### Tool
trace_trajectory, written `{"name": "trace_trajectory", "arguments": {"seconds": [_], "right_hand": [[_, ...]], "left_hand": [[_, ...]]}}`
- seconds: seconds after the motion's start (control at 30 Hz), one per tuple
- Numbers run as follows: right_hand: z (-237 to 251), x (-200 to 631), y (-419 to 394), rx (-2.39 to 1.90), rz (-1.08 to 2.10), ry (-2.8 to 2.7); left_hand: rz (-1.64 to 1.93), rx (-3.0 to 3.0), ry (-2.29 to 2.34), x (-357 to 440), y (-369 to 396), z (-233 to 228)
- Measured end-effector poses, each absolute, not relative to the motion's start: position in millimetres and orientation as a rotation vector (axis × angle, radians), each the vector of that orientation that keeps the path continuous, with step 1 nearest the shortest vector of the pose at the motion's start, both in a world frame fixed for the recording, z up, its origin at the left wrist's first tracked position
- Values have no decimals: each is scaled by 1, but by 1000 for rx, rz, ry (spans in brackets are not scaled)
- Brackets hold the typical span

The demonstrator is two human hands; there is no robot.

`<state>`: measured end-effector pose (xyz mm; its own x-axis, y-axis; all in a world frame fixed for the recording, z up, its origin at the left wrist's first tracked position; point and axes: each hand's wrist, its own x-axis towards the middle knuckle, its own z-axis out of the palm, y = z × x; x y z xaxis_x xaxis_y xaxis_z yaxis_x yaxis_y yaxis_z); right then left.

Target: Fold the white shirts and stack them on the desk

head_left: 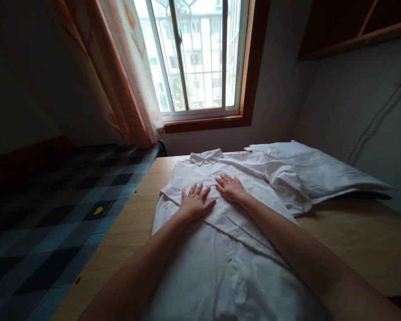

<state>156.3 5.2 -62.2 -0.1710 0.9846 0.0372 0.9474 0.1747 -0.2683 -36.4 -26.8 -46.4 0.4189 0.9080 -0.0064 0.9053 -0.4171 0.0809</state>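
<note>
A white collared shirt [227,236] lies spread on the wooden table, its collar at the far end towards the window. My left hand [196,203] rests flat on the shirt's chest, fingers spread. Just to its right and slightly farther off, my right hand [231,187] also lies flat on the cloth with its fingers extended. Neither hand grips anything. Creases run across the fabric below both hands. On the left, part of the shirt is folded inward, while a sleeve [289,187] stretches out to the right. The shirt's near end runs out of view at the bottom.
A stack of folded white cloth [334,174] lies at the table's right rear, with a dark layer beneath. The wooden table [127,232] borders a bed with a checked cover [67,227] on the left. Behind are a curtain [120,76] and a barred window [200,62].
</note>
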Motion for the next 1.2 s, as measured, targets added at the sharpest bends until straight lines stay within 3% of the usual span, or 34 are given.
{"name": "trace_trajectory", "arguments": {"seconds": [0.57, 0.73, 0.87, 1.0, 1.2], "right_hand": [[-73, 258, 23, -2218, 126, -2024], [-62, 245, 24, -2330, -39, -1909], [-48, 208, 32, -2120, -132, -2014], [-48, 160, 44, -1792, 100, -2328], [-60, 152, 70, -1919, 203, -2219]], "left_hand": [[53, 2569, 1646, -36, -31, -42], [56, 2573, 1639, -35, -31, -42], [39, 2580, 1636, -35, -31, -42], [37, 2582, 1639, -35, -31, -43], [47, 2583, 1636, -36, -31, -43]]}}
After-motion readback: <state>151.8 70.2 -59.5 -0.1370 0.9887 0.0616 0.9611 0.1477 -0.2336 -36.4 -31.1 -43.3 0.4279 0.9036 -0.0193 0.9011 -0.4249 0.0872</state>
